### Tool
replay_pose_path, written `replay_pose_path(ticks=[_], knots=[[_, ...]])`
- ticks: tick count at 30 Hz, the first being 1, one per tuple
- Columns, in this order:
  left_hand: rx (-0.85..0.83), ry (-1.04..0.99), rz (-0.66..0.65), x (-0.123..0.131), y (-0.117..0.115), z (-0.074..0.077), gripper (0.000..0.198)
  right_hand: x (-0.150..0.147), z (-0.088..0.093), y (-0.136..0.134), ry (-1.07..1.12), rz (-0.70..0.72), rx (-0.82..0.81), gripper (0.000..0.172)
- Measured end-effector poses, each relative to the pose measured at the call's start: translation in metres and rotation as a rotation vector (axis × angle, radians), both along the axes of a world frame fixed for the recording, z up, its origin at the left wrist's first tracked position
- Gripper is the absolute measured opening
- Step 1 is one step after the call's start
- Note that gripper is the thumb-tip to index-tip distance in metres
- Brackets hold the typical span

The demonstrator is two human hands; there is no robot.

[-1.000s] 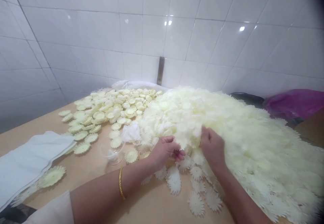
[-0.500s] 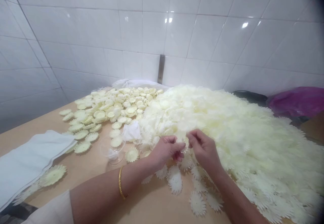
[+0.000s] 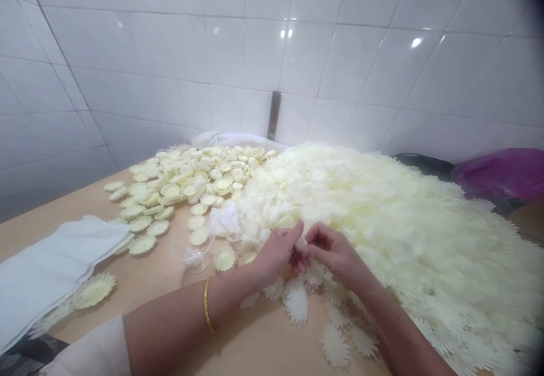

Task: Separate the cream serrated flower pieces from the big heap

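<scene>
Just below the centre of the frame, your two hands meet over a small pale piece (image 3: 302, 245), mostly hidden by your fingers. Your left hand (image 3: 276, 254) has its fingers curled about it with the thumb pointing up, and your right hand (image 3: 338, 256) pinches it between thumb and fingertip; you have it gripped from both sides, though its exact shape cannot be told. Behind your hands and across the right half of the frame spreads a big mound of thin, whitish, saw-edged discs (image 3: 408, 234), with a few flat loose discs (image 3: 296, 302) lying below your wrists at bottom centre. Left of centre sits a pile of thicker toothed discs (image 3: 182, 178), yellower in tone, on the tan tabletop (image 3: 153, 285). Between that pile and your left hand are a crumpled white tissue (image 3: 224, 219) and a clear plastic dish (image 3: 187, 251) with something white in it. At lower left, white sheets (image 3: 63, 251) lie beside a toothed disc (image 3: 96, 291). You wear a gold bangle (image 3: 207, 305) on your left wrist. At right edge there is a magenta plastic bag (image 3: 504, 172); a metal strip (image 3: 274, 115) stands against the tiled wall (image 3: 170, 42) at upper centre.
</scene>
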State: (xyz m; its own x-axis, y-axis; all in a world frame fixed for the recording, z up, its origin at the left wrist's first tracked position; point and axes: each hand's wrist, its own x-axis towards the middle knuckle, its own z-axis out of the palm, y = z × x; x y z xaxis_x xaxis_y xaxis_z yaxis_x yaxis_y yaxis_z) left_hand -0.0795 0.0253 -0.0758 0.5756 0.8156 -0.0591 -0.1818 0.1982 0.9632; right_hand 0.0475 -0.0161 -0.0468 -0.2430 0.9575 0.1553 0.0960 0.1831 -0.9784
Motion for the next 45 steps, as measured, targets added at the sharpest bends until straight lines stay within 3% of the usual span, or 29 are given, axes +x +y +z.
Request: replay_pose_path(ticks=[2,6,11,15,18,23,25,28,30,33,39,41,45], knots=[[0.006,0.005,-0.025,-0.001,-0.001,0.002,0.050,0.001,0.001,0.000,0.010,0.004,0.003,0.019],[0.022,-0.029,-0.072,-0.003,-0.001,0.005,0.038,0.004,0.002,0.001,-0.006,-0.029,0.068,0.018],[-0.001,-0.083,-0.104,-0.004,-0.001,0.003,0.030,0.011,-0.001,0.004,-0.088,-0.151,0.094,0.022],[-0.006,-0.122,-0.102,-0.002,-0.001,0.001,0.027,0.011,-0.007,0.007,-0.017,-0.262,0.040,0.028],[-0.025,-0.121,-0.081,-0.001,-0.002,0.002,0.026,0.007,-0.013,0.010,0.056,-0.433,0.022,0.031],[-0.042,-0.102,-0.056,-0.001,-0.006,0.007,0.028,0.016,-0.012,0.014,-0.056,-0.867,0.074,0.037],[-0.040,-0.100,-0.024,0.000,-0.006,0.008,0.028,0.022,-0.009,0.014,-0.111,-0.927,0.075,0.043],[-0.039,-0.085,0.018,0.000,-0.004,0.006,0.028,0.025,-0.007,0.013,-0.265,-0.863,0.145,0.044],[-0.044,-0.064,0.032,0.000,-0.002,0.005,0.028,0.024,-0.009,0.012,-0.339,-0.838,0.217,0.035],[-0.039,-0.035,0.033,0.000,-0.002,0.004,0.030,0.023,-0.012,0.012,-0.371,-0.857,0.296,0.024],[0.020,-0.016,0.051,-0.002,-0.002,0.004,0.033,0.020,-0.008,0.008,-0.439,-0.888,0.463,0.020],[0.027,-0.012,0.069,-0.002,-0.001,0.003,0.033,0.017,-0.005,0.005,-0.395,-0.813,0.434,0.019],[-0.011,-0.039,0.080,-0.002,0.001,0.001,0.034,0.013,0.001,0.002,-0.266,-0.461,0.221,0.023]])
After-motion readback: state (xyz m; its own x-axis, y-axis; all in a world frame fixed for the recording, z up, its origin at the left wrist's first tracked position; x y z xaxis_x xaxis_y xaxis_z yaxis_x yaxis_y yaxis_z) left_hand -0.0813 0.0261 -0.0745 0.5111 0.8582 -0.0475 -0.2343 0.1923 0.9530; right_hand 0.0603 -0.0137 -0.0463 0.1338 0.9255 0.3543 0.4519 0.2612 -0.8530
